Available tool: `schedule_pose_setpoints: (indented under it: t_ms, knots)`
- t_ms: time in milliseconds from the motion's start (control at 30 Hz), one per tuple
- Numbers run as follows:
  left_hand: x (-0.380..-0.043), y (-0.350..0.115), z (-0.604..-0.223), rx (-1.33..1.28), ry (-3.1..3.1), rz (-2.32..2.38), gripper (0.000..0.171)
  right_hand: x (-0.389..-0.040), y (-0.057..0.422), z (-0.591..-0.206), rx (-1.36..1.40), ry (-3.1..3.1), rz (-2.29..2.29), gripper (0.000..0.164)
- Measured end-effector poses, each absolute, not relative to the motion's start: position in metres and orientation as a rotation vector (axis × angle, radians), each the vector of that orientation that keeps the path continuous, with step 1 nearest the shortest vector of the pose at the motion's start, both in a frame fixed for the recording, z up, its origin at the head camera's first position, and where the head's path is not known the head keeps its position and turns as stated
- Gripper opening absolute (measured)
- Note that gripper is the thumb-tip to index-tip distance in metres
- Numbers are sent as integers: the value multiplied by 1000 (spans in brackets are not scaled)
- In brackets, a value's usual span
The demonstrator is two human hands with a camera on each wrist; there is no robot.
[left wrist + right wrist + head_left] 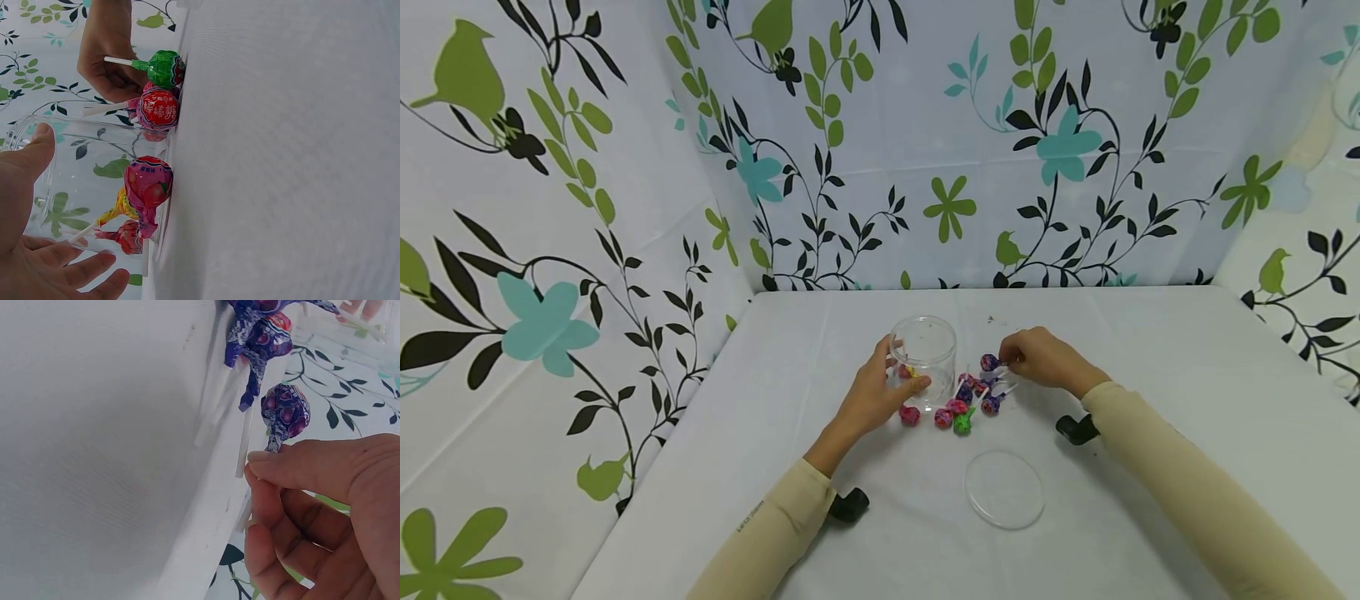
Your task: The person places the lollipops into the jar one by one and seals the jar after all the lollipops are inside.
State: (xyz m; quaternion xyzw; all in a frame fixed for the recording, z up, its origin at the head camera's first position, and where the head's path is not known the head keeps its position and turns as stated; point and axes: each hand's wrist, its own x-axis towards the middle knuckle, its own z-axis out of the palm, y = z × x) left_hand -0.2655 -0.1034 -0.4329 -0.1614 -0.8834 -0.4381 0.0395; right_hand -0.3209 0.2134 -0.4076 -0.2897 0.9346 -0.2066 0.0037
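My left hand [874, 390] grips a clear round jar [942, 379] from its left side, thumb in front. The jar stands upright without a lid; a yellow-wrapped lollipop [124, 205] and a red one [129, 237] show through its wall. My right hand [1047, 358] pinches a purple lollipop [285, 412] just below its wrapped head, with thumb and forefinger. Between the hands lie several wrapped lollipops, among them a green one [962, 423], a purple one [991, 406] and a red one [943, 418]. Another red lollipop [910, 415] lies right in front of the jar.
A clear round lid [1004, 490] lies flat on the white table [895, 542], nearer than the lollipops. Patterned cloth [880, 192] hangs behind the table and along both sides. Black pieces [850, 505] stick out at both sleeve cuffs.
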Motion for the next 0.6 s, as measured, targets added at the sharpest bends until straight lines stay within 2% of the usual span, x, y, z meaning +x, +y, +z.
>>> schedule_pose_setpoints:
  t_ms: [233, 600]
  knots:
    - [-265, -104, -432, -493, -2709, -1355, 100, -318, 215, -396, -919, 2955, -653, 11]
    - [-265, -103, -432, -475, -2719, -1356, 100, -314, 210, -378, -885, 2993, -689, 16]
